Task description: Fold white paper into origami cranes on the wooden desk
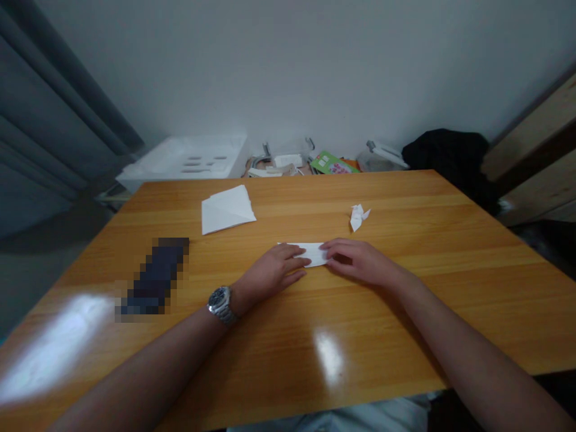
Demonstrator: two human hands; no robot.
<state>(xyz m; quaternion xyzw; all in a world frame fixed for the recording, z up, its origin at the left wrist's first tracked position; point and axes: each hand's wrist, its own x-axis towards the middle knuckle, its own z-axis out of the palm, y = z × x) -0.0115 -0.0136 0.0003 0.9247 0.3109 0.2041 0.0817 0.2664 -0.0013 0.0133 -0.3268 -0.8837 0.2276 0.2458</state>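
Note:
A white folded strip of paper point(314, 254) lies flat on the wooden table in front of me. My left hand point(281, 267) rests on its left part, palm down with the fingers stretched out and slightly apart. At the strip's right end is my right hand point(353, 259), its thumb and fingers curved in a loose grip at the paper's edges. The fingers of both hands hide the strip's two ends. Just beyond my right hand stands a small folded paper figure point(357, 217). Several white paper sheets point(228, 210) lie stacked farther back on the left.
A dark pixelated rectangular object point(157, 276) lies on the table point(252, 360) at left. Behind the far edge are a white foam tray point(180, 159), a green booklet point(333, 163), a clear plastic box point(382, 157) and black cloth point(445, 156). A grey curtain hangs left.

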